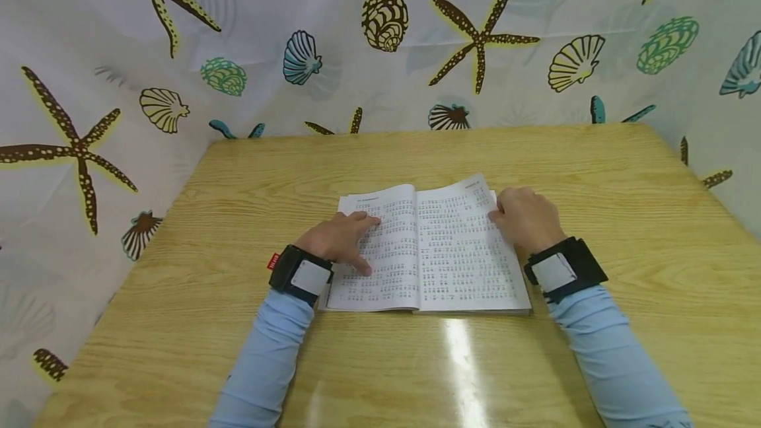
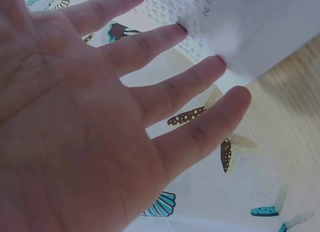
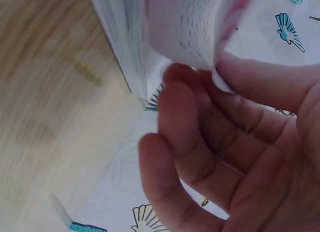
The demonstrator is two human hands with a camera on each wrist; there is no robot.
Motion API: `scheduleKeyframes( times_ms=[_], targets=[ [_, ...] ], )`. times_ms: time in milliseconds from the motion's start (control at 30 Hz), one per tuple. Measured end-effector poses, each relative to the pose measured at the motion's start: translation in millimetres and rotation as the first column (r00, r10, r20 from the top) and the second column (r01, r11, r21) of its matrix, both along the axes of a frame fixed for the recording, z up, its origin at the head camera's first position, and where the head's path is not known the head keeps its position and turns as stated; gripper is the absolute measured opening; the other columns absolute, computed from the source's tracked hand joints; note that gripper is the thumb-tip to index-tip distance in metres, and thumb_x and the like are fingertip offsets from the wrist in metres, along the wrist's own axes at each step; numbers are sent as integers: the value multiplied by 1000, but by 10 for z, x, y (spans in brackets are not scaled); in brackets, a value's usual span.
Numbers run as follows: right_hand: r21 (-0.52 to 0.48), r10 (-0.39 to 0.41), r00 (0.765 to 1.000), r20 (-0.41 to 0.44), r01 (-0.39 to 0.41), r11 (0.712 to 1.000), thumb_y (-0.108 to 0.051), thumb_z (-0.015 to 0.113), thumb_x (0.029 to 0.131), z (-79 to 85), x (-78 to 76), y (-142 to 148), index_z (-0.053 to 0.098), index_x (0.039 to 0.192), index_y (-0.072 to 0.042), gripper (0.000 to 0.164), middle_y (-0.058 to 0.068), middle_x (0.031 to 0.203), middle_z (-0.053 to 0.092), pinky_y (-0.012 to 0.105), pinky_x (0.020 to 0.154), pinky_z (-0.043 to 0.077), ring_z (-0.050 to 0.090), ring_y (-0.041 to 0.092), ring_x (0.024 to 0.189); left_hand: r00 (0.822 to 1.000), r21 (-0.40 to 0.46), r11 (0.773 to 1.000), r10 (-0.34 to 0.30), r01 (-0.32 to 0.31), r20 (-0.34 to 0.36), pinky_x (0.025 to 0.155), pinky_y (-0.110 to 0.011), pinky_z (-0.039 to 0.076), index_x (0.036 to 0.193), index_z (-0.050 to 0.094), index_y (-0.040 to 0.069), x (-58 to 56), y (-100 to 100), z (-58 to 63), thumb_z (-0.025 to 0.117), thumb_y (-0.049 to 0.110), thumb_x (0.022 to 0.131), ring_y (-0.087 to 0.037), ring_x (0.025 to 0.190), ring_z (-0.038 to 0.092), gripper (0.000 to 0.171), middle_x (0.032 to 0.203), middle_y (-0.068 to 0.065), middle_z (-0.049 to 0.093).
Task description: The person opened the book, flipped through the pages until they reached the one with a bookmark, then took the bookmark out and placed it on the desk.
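An open book (image 1: 458,263) with printed pages lies on the wooden table. My left hand (image 1: 339,240) rests on its left page with fingers spread and straight; in the left wrist view the fingertips (image 2: 217,67) touch the paper. At the right edge, my right hand (image 1: 528,220) pinches the upper corner of a right-hand page, which lifts and curves. The right wrist view shows the page (image 3: 185,27) bent between thumb and curled fingers (image 3: 177,117), with the thick stack of the other pages beside it.
The table (image 1: 238,216) has a wood-grain top with a bright reflection near its front. Behind and beside it hangs a white cloth (image 1: 357,98) printed with starfish and shells. Both wrists wear black straps (image 1: 567,269) over light blue sleeves.
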State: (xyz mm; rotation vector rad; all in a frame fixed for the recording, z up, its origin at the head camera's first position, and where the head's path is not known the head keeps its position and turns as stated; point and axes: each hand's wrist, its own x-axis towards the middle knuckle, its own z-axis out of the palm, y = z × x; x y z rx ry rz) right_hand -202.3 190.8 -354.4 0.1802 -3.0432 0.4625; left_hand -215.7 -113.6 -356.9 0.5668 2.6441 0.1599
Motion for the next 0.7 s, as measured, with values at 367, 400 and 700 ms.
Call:
scheduleKeyframes(
  times_ms=[367,400,700],
  targets=[
    [6,90,996,6,-90,996,-12,69,95,37,-3,47,65,77,2,23,6,61,48,28,48,30,45,18,53,1000,-5,1000,-14,14,-6,105,-51,45,158,38,17,-9,6,-13,89,34,79,-36,139,42,95,161,-7,36],
    [-21,110,994,4,-110,994,-10,69,95,43,-6,43,64,78,2,22,6,63,48,28,49,31,46,19,54,1000,-4,1000,-15,15,-7,105,-51,45,158,38,17,-11,5,-18,89,34,79,-36,138,42,95,161,-7,36],
    [-153,201,979,-31,-203,967,-7,68,95,124,-7,-6,64,80,4,20,6,64,49,30,53,32,45,18,57,1000,5,1000,-15,15,-11,105,-52,46,157,39,17,5,-4,8,89,33,79,-36,139,41,95,161,-8,36]
  ],
)
